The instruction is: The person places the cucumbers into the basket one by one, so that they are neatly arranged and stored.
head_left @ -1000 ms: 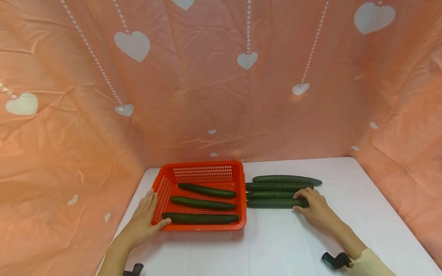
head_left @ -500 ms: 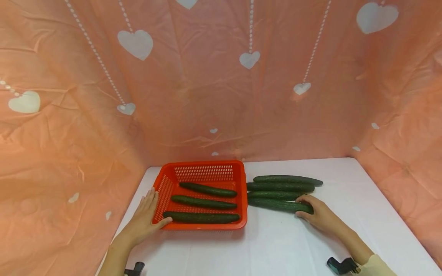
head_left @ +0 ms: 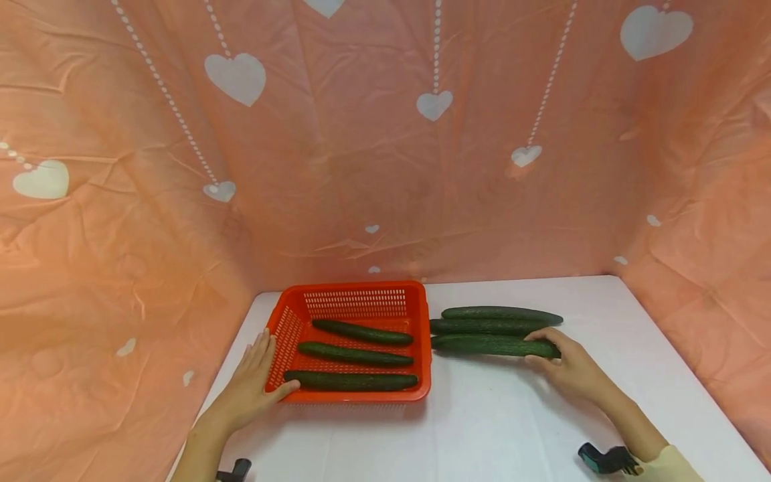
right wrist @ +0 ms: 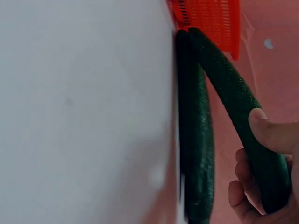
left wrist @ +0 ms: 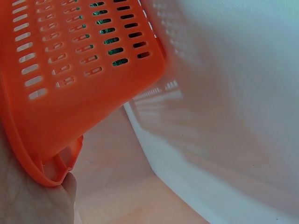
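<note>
— Orange plastic is under which of your hands?

— My left hand (head_left: 249, 388) rests against the left wall of the orange basket (head_left: 361, 294), fingers laid straight along its outside and the thumb touching its near corner. From the left wrist view the rim sits right on my palm. I am steadying the basket, not clutching it.

— And what is inside?

— Three cucumbers (head_left: 351, 354) lie lengthwise on the slotted floor, one behind the other, each apart from the next.

— What about your right hand?

— My right hand (head_left: 569, 368) grips the right end of the nearest cucumber (head_left: 490, 345) outside the basket. My thumb lies over the top and my fingers curl beneath it, which the right wrist view shows plainly. That end is raised off the white table (head_left: 506, 428), and the other end points at the basket's right wall, close to it.

— Where are the others?

— Two more cucumbers (head_left: 489, 327) lie on the table just behind the one I hold, side by side, right of the basket. Behind everything hangs a pink cloth with white hearts (head_left: 385, 134).
</note>
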`<state>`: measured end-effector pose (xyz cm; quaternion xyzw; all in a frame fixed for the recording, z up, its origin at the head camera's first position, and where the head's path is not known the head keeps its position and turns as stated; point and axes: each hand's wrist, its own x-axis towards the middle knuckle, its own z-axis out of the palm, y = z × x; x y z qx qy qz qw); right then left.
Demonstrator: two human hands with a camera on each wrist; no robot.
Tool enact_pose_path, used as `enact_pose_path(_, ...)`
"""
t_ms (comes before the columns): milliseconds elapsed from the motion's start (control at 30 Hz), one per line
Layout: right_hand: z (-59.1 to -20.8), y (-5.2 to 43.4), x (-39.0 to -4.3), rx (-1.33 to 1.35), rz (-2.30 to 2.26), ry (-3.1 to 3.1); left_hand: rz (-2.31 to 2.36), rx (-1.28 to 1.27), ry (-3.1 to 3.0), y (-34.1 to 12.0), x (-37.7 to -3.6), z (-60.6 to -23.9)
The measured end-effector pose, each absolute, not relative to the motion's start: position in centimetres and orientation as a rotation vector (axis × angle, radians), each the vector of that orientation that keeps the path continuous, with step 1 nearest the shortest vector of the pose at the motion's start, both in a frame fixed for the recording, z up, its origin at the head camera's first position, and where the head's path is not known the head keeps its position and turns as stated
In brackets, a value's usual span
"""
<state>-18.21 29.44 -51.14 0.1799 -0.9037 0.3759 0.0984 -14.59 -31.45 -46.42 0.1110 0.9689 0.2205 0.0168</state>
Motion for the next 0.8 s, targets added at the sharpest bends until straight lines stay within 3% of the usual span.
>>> enact_pose_path(800, -46.7, 27.3, -18.9, 0.541, 1.088, -2.355, 0.707, 0.341, 3.011, -31.5, -14.3, -46.3)
